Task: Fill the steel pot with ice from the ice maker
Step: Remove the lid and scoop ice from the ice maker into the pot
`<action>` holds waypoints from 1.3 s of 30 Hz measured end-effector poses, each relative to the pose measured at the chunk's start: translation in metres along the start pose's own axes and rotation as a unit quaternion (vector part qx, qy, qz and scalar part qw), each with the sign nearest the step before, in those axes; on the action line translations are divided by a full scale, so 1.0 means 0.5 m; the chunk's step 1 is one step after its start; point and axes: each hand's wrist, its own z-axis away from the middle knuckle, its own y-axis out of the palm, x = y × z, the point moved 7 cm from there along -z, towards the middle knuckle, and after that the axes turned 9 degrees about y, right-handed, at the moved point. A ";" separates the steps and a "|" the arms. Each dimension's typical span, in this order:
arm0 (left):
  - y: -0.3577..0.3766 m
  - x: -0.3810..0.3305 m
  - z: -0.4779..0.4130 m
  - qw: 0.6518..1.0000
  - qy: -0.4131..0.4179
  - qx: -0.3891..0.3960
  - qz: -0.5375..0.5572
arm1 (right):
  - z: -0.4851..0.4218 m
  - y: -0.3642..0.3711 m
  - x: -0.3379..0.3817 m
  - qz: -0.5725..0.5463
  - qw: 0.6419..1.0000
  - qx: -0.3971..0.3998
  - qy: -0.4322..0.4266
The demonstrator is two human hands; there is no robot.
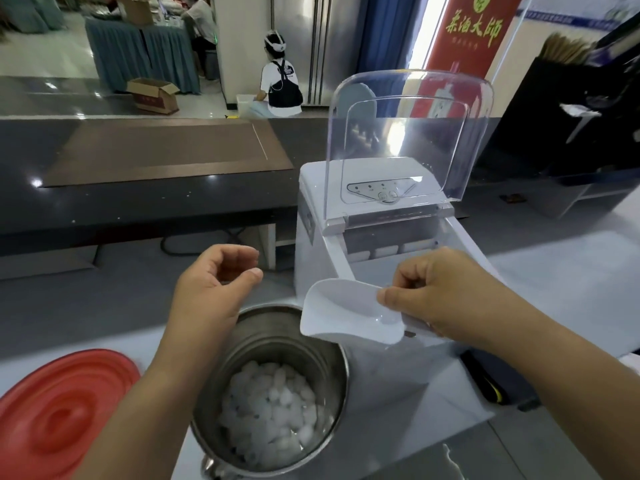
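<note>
The steel pot (325, 355) stands low in the middle, its bottom covered with white ice pieces (273, 407). Right behind it is the white ice maker (322, 209) with its clear lid (408, 133) swung up. My right hand (440, 292) grips a white plastic scoop (349, 313) by its handle; the scoop looks empty and hovers over the pot's right rim, in front of the ice maker's opening. My left hand (214, 289) floats above the pot's left rim, fingers loosely curled, holding nothing.
A red round lid (59, 414) lies at the lower left on the white counter. A dark counter (138, 188) runs behind. A black box (568, 116) stands at the right. A person kneels on the floor far back.
</note>
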 end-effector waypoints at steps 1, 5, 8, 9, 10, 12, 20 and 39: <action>-0.005 0.002 0.001 1.000 0.001 0.001 -0.001 | 0.008 0.011 0.004 0.011 1.000 0.004 0.001; -0.029 0.008 0.010 1.000 0.004 0.019 0.010 | 0.048 0.063 0.024 0.086 0.996 -0.008 0.008; -0.045 0.012 0.021 0.999 -0.001 0.026 0.022 | 0.074 0.103 0.039 0.165 0.986 -0.027 0.015; -0.051 0.016 0.023 0.999 -0.004 0.027 0.022 | 0.081 0.118 0.044 0.188 0.982 -0.029 0.015; -0.056 0.019 0.026 0.999 -0.006 0.028 0.019 | 0.087 0.133 0.049 0.209 0.977 -0.030 0.012; -0.066 0.024 0.031 0.999 -0.008 0.028 0.024 | 0.092 0.162 0.059 0.247 0.969 -0.033 -0.001; -0.113 0.075 0.038 0.997 -0.016 0.049 -0.055 | 0.070 0.269 0.085 0.351 0.936 -0.035 -0.016; -0.123 0.140 0.058 0.960 -0.065 0.152 -0.228 | 0.031 0.347 0.136 0.408 0.912 0.001 -0.052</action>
